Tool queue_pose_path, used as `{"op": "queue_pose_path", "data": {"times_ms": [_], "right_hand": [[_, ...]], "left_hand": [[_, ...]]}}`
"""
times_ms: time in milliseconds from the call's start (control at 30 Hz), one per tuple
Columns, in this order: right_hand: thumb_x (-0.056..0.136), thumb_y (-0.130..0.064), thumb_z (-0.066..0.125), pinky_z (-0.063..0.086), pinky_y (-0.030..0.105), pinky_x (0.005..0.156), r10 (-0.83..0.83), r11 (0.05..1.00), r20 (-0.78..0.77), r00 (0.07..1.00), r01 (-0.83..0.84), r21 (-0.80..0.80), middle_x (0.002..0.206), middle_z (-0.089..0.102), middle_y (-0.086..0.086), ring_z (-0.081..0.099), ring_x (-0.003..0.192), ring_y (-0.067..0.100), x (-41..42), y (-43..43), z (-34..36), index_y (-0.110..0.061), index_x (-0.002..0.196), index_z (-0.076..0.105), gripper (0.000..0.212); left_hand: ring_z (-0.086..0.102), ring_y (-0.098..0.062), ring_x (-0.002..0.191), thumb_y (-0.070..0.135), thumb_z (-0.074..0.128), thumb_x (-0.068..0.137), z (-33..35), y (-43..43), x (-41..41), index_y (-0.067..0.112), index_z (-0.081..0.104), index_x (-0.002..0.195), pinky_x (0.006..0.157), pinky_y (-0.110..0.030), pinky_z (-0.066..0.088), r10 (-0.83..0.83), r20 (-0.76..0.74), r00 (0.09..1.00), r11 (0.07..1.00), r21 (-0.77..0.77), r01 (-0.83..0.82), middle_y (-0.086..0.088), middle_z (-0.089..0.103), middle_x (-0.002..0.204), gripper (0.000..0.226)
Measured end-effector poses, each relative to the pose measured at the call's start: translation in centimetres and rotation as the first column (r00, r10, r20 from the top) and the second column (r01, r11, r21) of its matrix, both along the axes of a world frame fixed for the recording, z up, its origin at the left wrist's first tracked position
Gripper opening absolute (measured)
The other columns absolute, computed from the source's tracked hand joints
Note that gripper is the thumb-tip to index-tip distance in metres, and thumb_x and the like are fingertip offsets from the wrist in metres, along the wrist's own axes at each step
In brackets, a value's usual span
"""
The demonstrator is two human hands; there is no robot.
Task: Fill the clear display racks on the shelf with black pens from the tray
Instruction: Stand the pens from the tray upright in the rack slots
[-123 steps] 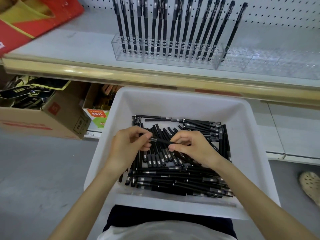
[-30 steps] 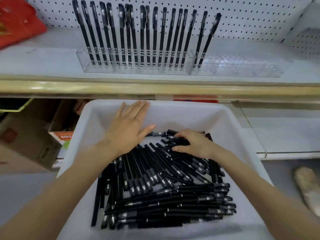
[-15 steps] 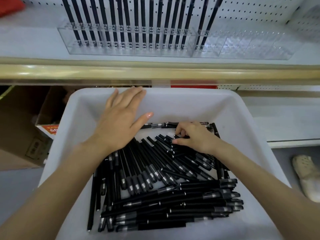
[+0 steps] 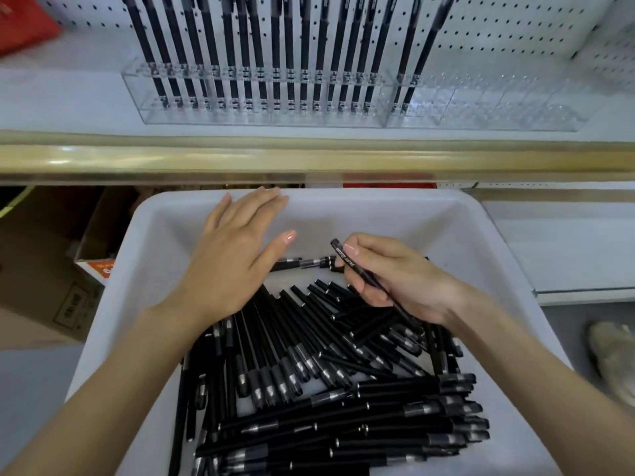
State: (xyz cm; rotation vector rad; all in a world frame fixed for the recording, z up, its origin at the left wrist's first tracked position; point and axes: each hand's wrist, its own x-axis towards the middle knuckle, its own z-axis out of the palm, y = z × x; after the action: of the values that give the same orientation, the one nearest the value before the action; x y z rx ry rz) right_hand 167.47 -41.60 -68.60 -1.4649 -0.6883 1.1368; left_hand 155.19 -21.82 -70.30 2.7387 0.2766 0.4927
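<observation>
One black pen [image 4: 357, 269] pinched in right hand [image 4: 402, 276], lifted above the pen pile [image 4: 326, 372] in the white tray [image 4: 481, 235]. Left hand [image 4: 233, 262] flat, fingers spread, grasping nothing, over tray's far-left part. Left clear rack [image 4: 261, 97] on shelf [image 4: 68, 97] mostly filled; right rack [image 4: 498, 104] holds two pens.

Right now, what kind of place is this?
Probably a shop, maybe a stationery aisle: a pegboard wall behind a shelf, clear racks displaying black pens, and cardboard boxes below.

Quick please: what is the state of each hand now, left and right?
Left hand: open, flat, holding nothing.
Right hand: closed on one black pen, lifted from the tray.
</observation>
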Motion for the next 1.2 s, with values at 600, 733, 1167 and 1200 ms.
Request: {"op": "queue_pose_path", "data": {"times_ms": [600,733,1167,1200], "right_hand": [[0.078,-0.036,0.055,0.042,0.026,0.072,-0.411,0.897,0.284,0.866,0.33,0.293,0.085,0.067,-0.008,0.057,0.081,0.01,5.7,-3.9,10.5,-0.029,0.084,0.077,0.024],[0.082,-0.033,0.057,0.044,0.023,0.049,-0.461,0.876,0.384,0.8,0.34,0.344,0.075,0.066,0.002,0.054,0.057,0.013,9.7,-3.9,14.4,-0.011,0.092,0.069,0.027],[0.091,-0.005,0.062,0.059,0.027,0.073,-0.44,0.898,0.615,0.654,0.338,0.283,0.089,0.068,0.016,0.071,0.072,0.018,19.8,-0.3,18.6,0.003,0.097,0.062,0.01],[0.091,-0.006,0.062,0.059,0.027,0.073,-0.452,0.892,0.618,0.643,0.346,0.292,0.089,0.069,0.015,0.07,0.071,0.017,20.0,0.2,18.4,0.003,0.097,0.062,0.01]], "left_hand": [[0.006,0.011,0.132,0.075,-0.004,0.077,7.7,-3.8,5.5,0.039,0.01,0.15,0.105,-0.006,-0.009,-0.153,-0.081,0.985,0.986,0.058,0.158,0.027,0.008,0.151,0.082],[0.008,-0.001,0.144,0.066,0.006,0.087,10.7,-5.2,10.5,0.031,0.007,0.152,0.114,-0.02,-0.002,-0.185,-0.049,0.981,0.971,0.145,0.191,0.015,0.008,0.158,0.074],[0.005,-0.014,0.148,0.057,0.024,0.098,12.2,-4.8,16.6,0.02,0.006,0.154,0.113,-0.025,-0.004,-0.136,-0.217,0.967,0.94,0.28,0.195,0.001,0.004,0.162,0.07],[0.003,-0.013,0.148,0.058,0.025,0.097,12.2,-4.8,16.6,0.02,0.003,0.154,0.113,-0.025,-0.005,-0.134,-0.233,0.963,0.941,0.276,0.197,0.002,0.002,0.162,0.072]]}}
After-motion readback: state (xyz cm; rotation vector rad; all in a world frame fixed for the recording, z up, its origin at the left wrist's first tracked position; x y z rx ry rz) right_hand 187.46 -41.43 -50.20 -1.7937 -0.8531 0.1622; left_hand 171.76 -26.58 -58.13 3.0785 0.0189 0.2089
